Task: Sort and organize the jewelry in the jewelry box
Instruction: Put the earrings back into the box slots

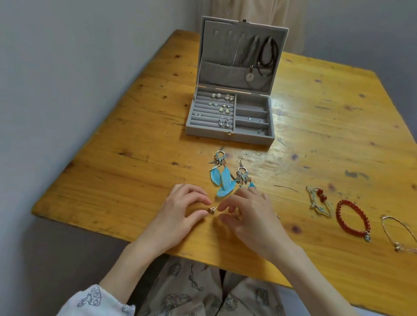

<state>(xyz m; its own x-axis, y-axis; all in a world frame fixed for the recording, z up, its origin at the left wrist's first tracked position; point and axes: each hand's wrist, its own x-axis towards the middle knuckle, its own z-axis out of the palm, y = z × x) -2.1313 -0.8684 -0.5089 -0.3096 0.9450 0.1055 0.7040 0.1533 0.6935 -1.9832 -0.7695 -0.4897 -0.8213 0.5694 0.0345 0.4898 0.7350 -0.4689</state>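
Pinching a small stud earring (211,210) in our left hand (183,205), our loosely curled right hand (245,210) nears its partner for the jewelry box (230,119).

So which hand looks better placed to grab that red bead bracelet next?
The right hand, probably. The red bead bracelet lies on the table to its right, with nothing between them. The left hand would have to cross over. Both hands are busy around a small stud first, though.
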